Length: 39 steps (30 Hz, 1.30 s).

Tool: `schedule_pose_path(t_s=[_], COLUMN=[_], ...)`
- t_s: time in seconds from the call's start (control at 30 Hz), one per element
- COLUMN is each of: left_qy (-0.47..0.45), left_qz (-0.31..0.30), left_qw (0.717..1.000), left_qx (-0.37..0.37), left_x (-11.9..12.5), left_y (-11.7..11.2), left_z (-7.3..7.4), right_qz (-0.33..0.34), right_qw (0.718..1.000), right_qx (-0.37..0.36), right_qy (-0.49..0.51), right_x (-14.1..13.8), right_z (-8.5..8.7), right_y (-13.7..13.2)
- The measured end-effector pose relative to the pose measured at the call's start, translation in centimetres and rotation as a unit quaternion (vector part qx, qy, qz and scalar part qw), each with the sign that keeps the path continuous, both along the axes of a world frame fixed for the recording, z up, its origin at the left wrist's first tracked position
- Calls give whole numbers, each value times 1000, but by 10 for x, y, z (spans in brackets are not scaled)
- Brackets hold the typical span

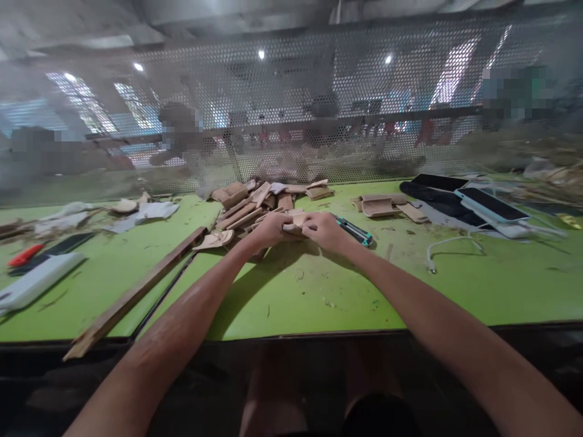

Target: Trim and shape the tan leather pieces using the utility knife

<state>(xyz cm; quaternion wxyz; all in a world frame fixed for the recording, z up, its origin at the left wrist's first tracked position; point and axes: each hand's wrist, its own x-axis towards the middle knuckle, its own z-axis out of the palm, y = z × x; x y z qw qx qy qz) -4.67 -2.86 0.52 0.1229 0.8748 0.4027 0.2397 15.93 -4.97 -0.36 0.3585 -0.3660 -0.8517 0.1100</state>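
Observation:
Both my arms reach forward over a green worktable [319, 291]. My left hand [269, 229] and my right hand [324, 230] meet at the table's middle, fingers curled around a small tan piece [294, 222] held between them. Just behind lies a pile of tan wooden or leather pieces [248, 203]. A teal and black utility knife [354, 230] lies right beside my right hand.
A long wooden strip [136, 291] runs diagonally at the left. Phones [489, 205] and a white cable [449, 246] lie at the right, a white device [39, 280] and a red tool [23, 255] at the left. More tan pieces [385, 205] sit behind. A perforated metal screen [291, 103] backs the table.

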Motion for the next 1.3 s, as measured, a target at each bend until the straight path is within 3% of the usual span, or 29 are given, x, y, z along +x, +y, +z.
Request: schedule_pose_path(t_s=[0.1, 0.27, 0.43, 0.6, 0.77, 0.93, 1.1, 1.23, 1.3], left_qy=[-1, -1, 3, -8, -3, -3, -11, -9, -4], left_qz=[-8, -9, -13, -21, -20, -23, -22, -23, -21], left_qw=[1000, 1000, 1000, 999, 1000, 999, 1000, 999, 1000], left_qx=[4, 17, 16, 42, 13, 31, 8, 35, 22], left_x=[-1, 0, 0, 0, 0, 1, 1, 0, 0], left_y=[0, 3, 4, 6, 5, 3, 3, 2, 2], left_z=[0, -3, -5, -7, -6, -3, -5, -3, -3], right_qz=[10, -2, 45, 18, 40, 16, 38, 10, 23], right_qw=[999, 1000, 995, 999, 995, 1000, 996, 1000, 1000], right_qx=[15, -27, -13, -35, -22, -21, -11, -20, -15], right_qy=[51, -3, 83, 12, 88, 0, 76, -2, 5], right_x=[-1, 1, -2, -1, -4, -2, -4, -1, -2], right_z=[0, 0, 3, 2, 5, 5, 7, 5, 6], right_y=[-1, 0, -4, -3, -6, -5, -8, -5, -5])
